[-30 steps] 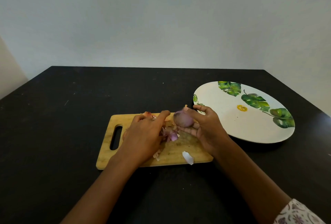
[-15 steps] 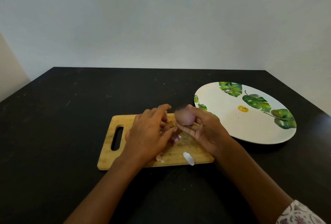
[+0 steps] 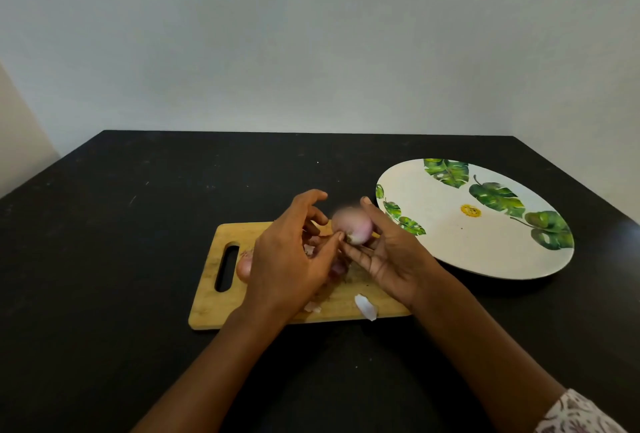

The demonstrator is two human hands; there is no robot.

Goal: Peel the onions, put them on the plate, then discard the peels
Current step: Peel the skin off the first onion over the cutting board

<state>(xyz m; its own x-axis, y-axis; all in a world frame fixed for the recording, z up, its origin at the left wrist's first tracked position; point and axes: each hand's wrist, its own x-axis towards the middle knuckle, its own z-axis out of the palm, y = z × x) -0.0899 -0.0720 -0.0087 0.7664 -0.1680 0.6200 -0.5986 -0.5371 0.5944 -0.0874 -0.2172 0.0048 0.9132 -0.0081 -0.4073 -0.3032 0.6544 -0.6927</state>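
Note:
My right hand (image 3: 391, 259) grips a small pinkish onion (image 3: 351, 224) just above the far right part of the wooden cutting board (image 3: 211, 308); the onion is blurred. My left hand (image 3: 287, 259) hovers over the board with its fingers spread and loosely bent, and its thumb tip touches the onion's lower end. Another onion (image 3: 243, 267) lies on the board, mostly hidden under my left hand. Loose peels lie on the board: a white piece (image 3: 366, 306) near the front edge and small scraps (image 3: 311, 308) by my left wrist. The white plate (image 3: 450, 245) with green leaves stands to the right, holding nothing.
The board and plate sit on a black table (image 3: 138, 224) that meets a pale wall at the back. The board's handle slot (image 3: 227, 268) faces left. The plate's near left rim is close to my right hand.
My left hand has lifted off the board and brought its thumb to the onion. My right hand has raised the onion slightly and turned it.

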